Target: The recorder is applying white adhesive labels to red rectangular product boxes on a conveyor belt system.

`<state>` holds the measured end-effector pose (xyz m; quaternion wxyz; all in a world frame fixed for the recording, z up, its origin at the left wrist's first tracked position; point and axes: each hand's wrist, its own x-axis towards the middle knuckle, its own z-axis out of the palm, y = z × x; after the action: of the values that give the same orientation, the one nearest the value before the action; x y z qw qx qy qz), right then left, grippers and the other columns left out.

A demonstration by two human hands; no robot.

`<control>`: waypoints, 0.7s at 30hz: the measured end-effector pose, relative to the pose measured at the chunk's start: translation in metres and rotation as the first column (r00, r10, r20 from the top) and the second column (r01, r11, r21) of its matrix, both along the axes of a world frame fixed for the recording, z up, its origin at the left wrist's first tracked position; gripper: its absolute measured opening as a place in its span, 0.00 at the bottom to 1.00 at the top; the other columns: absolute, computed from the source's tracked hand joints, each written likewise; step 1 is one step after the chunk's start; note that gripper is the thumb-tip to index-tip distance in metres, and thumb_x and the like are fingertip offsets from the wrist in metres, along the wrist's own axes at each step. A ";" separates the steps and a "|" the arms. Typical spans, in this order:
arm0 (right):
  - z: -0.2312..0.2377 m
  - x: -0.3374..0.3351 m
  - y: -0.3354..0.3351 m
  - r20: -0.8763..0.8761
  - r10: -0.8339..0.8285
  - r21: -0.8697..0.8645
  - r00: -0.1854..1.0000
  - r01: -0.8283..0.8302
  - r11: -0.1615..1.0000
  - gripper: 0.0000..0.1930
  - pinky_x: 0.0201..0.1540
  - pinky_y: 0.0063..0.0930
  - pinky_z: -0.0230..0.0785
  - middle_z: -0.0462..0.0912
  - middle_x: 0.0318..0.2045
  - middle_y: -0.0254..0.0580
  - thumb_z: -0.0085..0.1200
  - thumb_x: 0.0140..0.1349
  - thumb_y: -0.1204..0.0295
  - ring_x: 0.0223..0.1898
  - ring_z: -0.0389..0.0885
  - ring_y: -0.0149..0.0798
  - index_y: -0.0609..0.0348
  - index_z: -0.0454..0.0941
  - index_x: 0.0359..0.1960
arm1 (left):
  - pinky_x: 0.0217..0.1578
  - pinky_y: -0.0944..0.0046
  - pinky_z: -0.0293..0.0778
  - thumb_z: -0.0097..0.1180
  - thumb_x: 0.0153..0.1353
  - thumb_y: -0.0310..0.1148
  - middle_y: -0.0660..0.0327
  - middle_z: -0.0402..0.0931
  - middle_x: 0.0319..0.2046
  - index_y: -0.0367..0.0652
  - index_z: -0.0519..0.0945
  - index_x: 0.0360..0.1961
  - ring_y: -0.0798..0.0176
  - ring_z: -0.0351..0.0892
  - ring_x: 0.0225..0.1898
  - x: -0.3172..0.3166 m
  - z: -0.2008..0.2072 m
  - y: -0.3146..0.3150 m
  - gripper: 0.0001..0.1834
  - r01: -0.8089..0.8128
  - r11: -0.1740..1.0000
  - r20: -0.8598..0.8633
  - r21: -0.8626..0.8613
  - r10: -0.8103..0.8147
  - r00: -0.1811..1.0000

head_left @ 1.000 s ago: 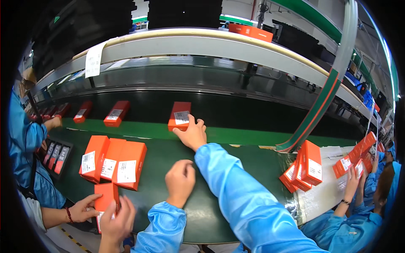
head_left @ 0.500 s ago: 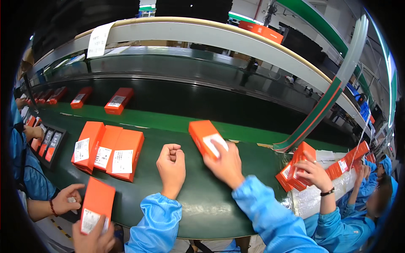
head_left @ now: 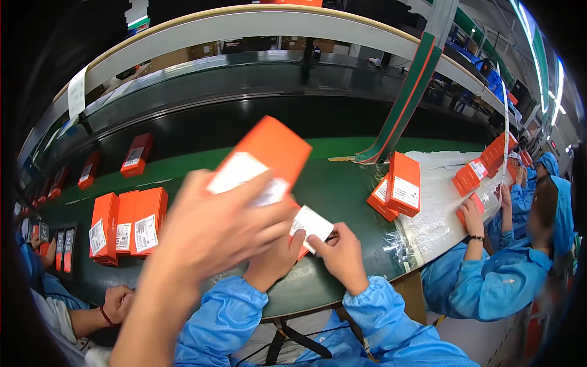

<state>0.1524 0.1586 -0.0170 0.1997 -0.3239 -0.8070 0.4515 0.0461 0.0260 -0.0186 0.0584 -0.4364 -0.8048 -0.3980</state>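
Between both hands' grips point(head_left: 306, 244), white label point(head_left: 312, 225)

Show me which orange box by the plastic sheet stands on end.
The tall box at the sheet's left edge. It stands upright against a lower box, and the others there sit lower.

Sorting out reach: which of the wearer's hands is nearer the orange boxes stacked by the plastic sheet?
Right. The right hand lies below-left of the stacked boxes; the left hand is farther left. Both grip a white-labelled box.
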 end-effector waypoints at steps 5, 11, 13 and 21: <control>0.001 0.014 0.033 -0.242 0.001 -0.076 0.970 -0.019 0.997 0.09 0.36 0.28 0.73 0.83 0.28 0.43 0.62 0.58 0.73 0.31 0.82 0.32 0.66 0.77 0.35 | 0.67 0.49 0.55 0.49 0.68 0.42 0.46 0.61 0.65 0.47 0.68 0.64 0.45 0.58 0.67 -0.019 0.011 0.078 0.25 0.337 0.940 -0.214 0.056 -0.319 0.923; 0.024 0.042 0.004 -0.129 0.511 -0.682 0.850 -0.450 0.576 0.09 0.43 0.21 0.72 0.83 0.39 0.35 0.56 0.65 0.77 0.39 0.79 0.24 0.65 0.77 0.45 | 0.67 0.52 0.55 0.47 0.69 0.43 0.51 0.61 0.66 0.47 0.69 0.64 0.49 0.58 0.68 -0.008 0.004 0.172 0.25 0.423 0.872 -0.351 -0.245 -0.487 0.800; 0.034 0.034 -0.014 -0.250 0.331 -0.677 0.910 -0.408 0.612 0.11 0.46 0.21 0.72 0.83 0.43 0.37 0.57 0.64 0.77 0.42 0.79 0.25 0.65 0.76 0.47 | 0.67 0.53 0.55 0.46 0.69 0.43 0.53 0.61 0.66 0.48 0.69 0.64 0.51 0.58 0.68 -0.001 0.003 0.194 0.24 0.448 0.846 -0.365 -0.289 -0.530 0.766; -0.023 -0.020 -0.021 -0.438 0.332 -0.414 0.836 -0.515 0.751 0.18 0.54 0.26 0.69 0.79 0.52 0.41 0.55 0.66 0.70 0.52 0.77 0.33 0.65 0.72 0.55 | 0.67 0.57 0.56 0.43 0.70 0.44 0.60 0.60 0.68 0.49 0.70 0.63 0.56 0.58 0.69 0.021 0.002 0.239 0.23 0.520 0.773 -0.384 -0.365 -0.633 0.672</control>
<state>0.1329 0.1373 -0.0398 0.1309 -0.0885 -0.6618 0.7328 0.0668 0.2647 -0.0161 0.0794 -0.7581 -0.6220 -0.1791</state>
